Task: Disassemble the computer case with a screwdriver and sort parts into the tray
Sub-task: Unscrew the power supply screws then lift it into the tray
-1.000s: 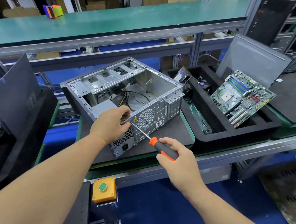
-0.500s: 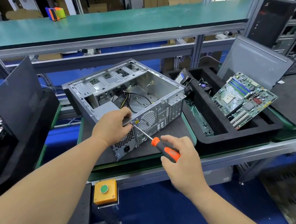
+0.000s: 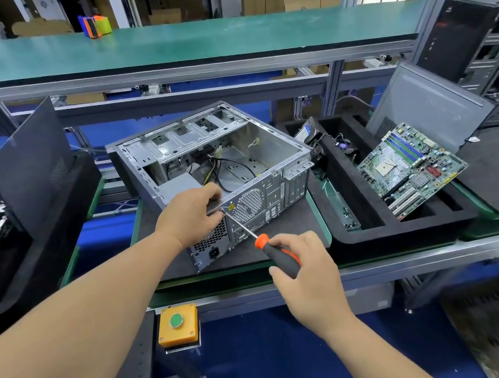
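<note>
The computer case (image 3: 231,162) is showing bare, dull-grey sheet metal, perforated at its rear grilles. The screwdriver (image 3: 270,247) is showing a bright steel shaft and a matt black-and-orange plastic handle. The tray (image 3: 379,230) is looking like matt black foam, and the motherboard (image 3: 411,166) in it is gleaming green. The upper shelf (image 3: 185,42) is wearing a smooth green mat.

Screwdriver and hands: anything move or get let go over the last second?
Little changed. The right hand still grips the screwdriver, tip at the same screw on the computer case rear panel near the fan grille. The left hand stays on the case's upper rear edge beside the tip. Nothing was released. The motherboard still lies in the foam tray; only the camera shifted slightly.
</note>
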